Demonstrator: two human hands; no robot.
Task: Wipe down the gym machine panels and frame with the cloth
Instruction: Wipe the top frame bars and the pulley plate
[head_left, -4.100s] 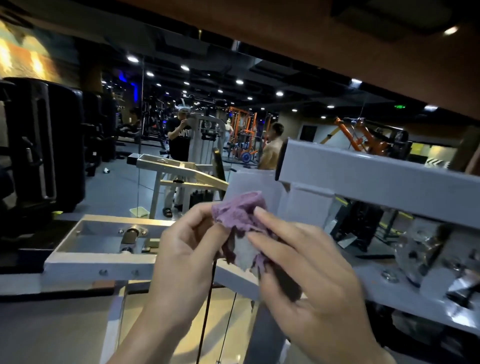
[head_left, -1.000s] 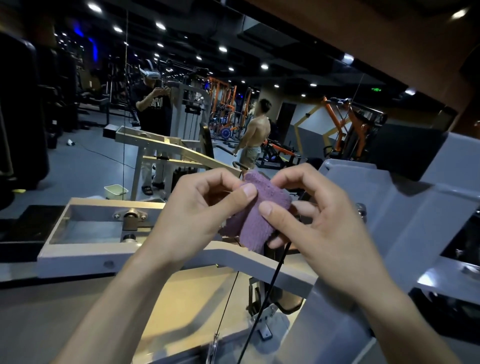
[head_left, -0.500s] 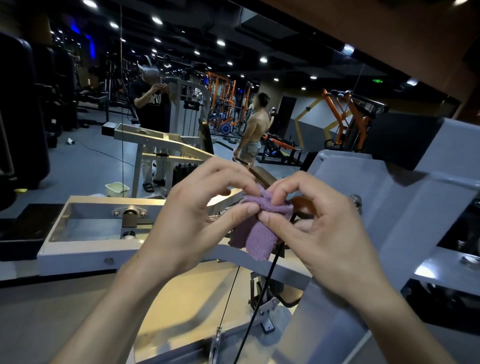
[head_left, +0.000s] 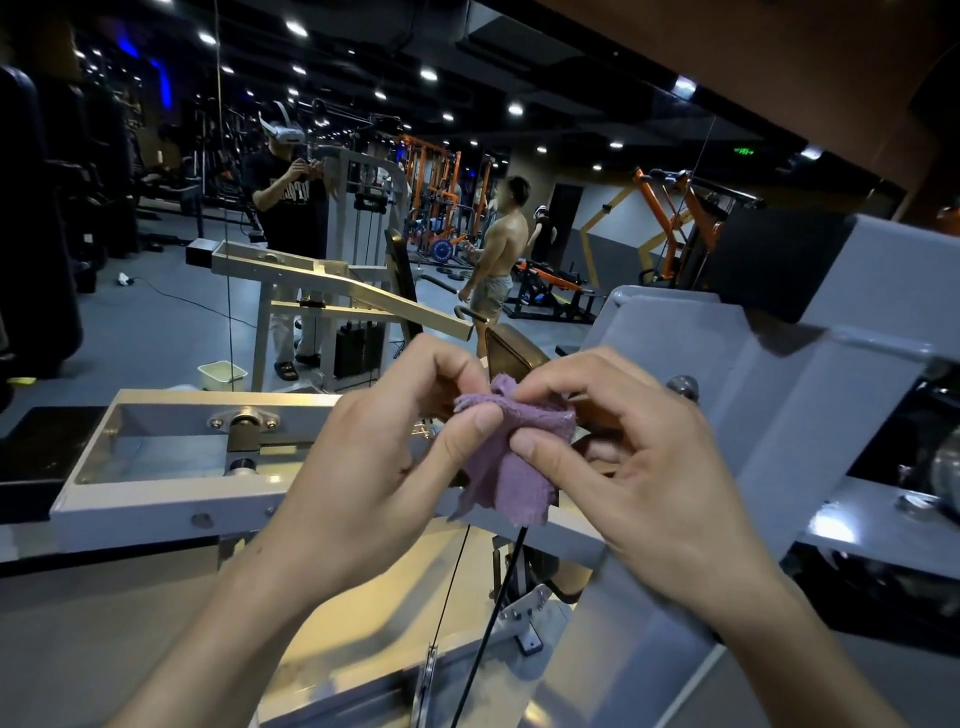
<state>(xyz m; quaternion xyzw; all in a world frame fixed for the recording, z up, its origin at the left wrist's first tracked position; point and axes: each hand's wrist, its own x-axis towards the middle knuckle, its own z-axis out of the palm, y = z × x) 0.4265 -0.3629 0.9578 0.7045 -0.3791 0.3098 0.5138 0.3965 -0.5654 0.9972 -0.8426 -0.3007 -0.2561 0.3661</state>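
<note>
Cloth (head_left: 511, 470), purple and bunched, hangs with its long axis near vertical, gathered top edge up and loose end pointing down, above the gym machine's grey frame (head_left: 171, 501). Left hand (head_left: 382, 462) and right hand (head_left: 631, 457) both pinch its upper edge between thumb and curled fingers. A pale tub (head_left: 222, 374) sits on the floor beyond; its contents cannot be made out.

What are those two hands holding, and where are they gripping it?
A small purple cloth. The left hand and right hand both pinch its bunched upper edge between thumb and fingers; the rest hangs free.
</note>
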